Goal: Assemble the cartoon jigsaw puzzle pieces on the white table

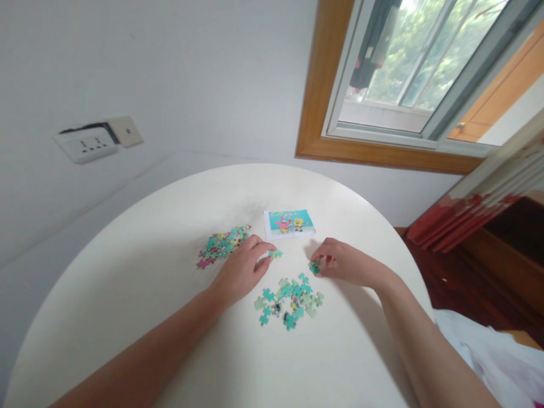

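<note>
Overlapping puzzle pieces (pixel 287 290), teal, pale green

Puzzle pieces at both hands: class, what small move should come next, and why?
Probably lay the green piece in the right hand beside the loose cluster: it is pinched just beyond those scattered pieces, while the left hand touches another piece.

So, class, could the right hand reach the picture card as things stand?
Probably yes: the picture card lies just beyond the right hand, with only bare table between them, though that hand seems to hold a puzzle piece, which might hinder gripping.
</note>
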`<action>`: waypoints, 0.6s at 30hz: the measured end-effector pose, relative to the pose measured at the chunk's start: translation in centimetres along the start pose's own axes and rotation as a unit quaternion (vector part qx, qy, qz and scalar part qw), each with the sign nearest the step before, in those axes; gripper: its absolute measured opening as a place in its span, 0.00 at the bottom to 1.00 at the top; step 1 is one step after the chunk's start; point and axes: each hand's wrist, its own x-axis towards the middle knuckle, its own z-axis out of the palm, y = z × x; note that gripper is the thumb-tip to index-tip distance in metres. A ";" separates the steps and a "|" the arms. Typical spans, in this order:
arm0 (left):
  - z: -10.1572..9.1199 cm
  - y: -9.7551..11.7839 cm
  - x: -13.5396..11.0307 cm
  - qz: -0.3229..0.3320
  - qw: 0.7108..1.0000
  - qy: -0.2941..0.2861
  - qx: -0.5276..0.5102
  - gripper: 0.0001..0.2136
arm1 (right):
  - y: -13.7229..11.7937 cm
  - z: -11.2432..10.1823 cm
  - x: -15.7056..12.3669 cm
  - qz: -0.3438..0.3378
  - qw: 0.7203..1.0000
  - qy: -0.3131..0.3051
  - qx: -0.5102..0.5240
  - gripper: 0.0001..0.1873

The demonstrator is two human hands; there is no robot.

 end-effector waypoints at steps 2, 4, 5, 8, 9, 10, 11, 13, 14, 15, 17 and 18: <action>0.0 0.0 0.0 0.000 1.000 0.003 -0.001 0.11 | 0.1 0.2 0.1 0.004 1.000 0.002 -0.014 0.12; 0.0 0.1 0.0 -0.003 1.000 0.005 -0.003 0.11 | 0.3 0.2 0.2 0.003 1.000 0.007 -0.027 0.11; 0.0 0.1 0.0 -0.004 1.000 0.007 -0.004 0.11 | 0.4 0.2 0.2 0.002 1.000 0.009 -0.030 0.10; 0.0 0.0 0.0 -0.007 1.000 0.005 -0.003 0.11 | 0.8 0.0 0.3 0.013 0.999 0.018 -0.036 0.08; 0.0 0.0 0.0 -0.008 1.000 0.002 -0.002 0.11 | 0.9 -0.1 0.3 0.020 0.999 0.021 -0.037 0.08; 0.0 -0.1 0.0 -0.010 1.000 -0.001 0.000 0.11 | 1.1 -0.2 0.2 0.027 0.999 0.023 -0.039 0.08; 0.0 -0.1 0.0 -0.011 1.000 -0.005 0.001 0.11 | 1.2 -0.3 0.2 0.033 0.998 0.025 -0.043 0.09; 0.1 -0.1 0.0 -0.012 1.000 -0.004 -0.002 0.11 | 1.4 -0.4 0.1 0.045 0.997 0.025 -0.051 0.09; 0.1 -0.1 0.0 -0.012 1.000 -0.002 -0.005 0.11 | 1.5 -0.4 0.1 0.050 0.997 0.026 -0.054 0.09; 0.1 -0.1 0.0 -0.011 1.000 0.000 -0.008 0.11 | 1.5 -0.5 0.0 0.054 0.997 0.027 -0.055 0.10; 0.0 0.1 0.0 -0.010 1.000 0.004 -0.010 0.11 | 1.4 -0.5 -0.1 0.049 0.997 0.032 -0.052 0.12; 0.0 0.2 0.0 -0.009 1.000 0.004 -0.011 0.11 | 1.2 -0.5 -0.1 0.037 0.998 0.033 -0.047 0.13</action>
